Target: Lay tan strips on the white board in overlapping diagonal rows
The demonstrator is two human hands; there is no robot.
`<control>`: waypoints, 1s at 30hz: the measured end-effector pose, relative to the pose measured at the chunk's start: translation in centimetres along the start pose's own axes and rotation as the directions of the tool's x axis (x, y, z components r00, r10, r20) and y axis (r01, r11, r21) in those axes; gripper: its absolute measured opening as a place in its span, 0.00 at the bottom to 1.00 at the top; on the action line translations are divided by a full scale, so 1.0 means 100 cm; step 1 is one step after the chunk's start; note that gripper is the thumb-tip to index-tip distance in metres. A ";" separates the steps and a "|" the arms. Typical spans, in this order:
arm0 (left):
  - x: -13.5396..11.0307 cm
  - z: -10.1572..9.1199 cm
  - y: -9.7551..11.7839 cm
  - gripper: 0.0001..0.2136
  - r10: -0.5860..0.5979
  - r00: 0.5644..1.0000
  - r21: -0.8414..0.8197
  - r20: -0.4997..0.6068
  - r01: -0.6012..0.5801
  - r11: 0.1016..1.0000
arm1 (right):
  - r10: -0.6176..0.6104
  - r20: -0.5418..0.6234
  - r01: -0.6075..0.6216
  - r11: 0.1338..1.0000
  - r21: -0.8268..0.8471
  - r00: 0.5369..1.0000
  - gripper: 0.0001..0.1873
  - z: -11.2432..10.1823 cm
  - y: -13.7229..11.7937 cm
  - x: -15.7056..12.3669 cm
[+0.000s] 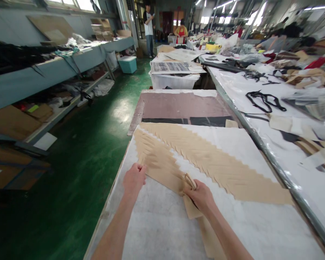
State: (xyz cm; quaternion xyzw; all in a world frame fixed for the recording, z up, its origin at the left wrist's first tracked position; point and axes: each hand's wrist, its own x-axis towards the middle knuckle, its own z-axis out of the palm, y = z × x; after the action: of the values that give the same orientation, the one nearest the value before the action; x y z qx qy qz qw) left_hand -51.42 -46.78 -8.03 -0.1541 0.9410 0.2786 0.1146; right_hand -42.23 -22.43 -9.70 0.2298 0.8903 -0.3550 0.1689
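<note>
Two long rows of overlapping tan cut pieces lie fanned across the white sheet on the worktable. My left hand is closed in a pinch on the near edge of the left row. My right hand is closed on a small stack of tan pieces at the row's near end. One more tan piece lies under my right wrist.
A brown board with black strips lies beyond the sheet. A long table at right carries black straps, plastic and scraps. Shelving with cardboard lines the left wall across a green floor aisle. Two people stand far back.
</note>
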 end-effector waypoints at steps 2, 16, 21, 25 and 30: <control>0.001 0.000 0.000 0.11 0.004 1.000 0.014 0.001 -0.004 1.000 | 0.010 -0.006 -0.010 0.999 -0.041 1.000 0.08 0.000 -0.001 0.001; 0.002 -0.001 0.001 0.13 0.035 0.999 0.142 0.030 -0.039 0.989 | -0.010 0.074 0.022 0.986 -0.167 0.997 0.09 -0.014 -0.011 0.010; -0.004 0.000 0.011 0.15 0.088 0.996 0.324 -0.024 -0.076 0.943 | -0.001 0.067 0.020 0.960 -0.278 0.998 0.14 -0.018 -0.013 0.010; -0.013 0.002 0.019 0.17 0.134 0.988 0.453 -0.074 -0.087 0.887 | -0.003 0.073 0.027 0.939 -0.342 0.997 0.15 -0.027 -0.006 0.004; -0.018 0.004 0.020 0.17 0.224 0.970 0.547 -0.098 -0.136 0.826 | -0.008 0.108 0.044 0.941 -0.336 0.994 0.11 -0.049 0.019 -0.015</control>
State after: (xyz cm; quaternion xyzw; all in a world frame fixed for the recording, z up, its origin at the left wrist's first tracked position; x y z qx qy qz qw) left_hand -50.44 -44.61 -6.83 -0.0478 0.9975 0.0008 0.0513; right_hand -40.59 -18.14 -6.68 0.1666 0.9308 -0.2107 0.2478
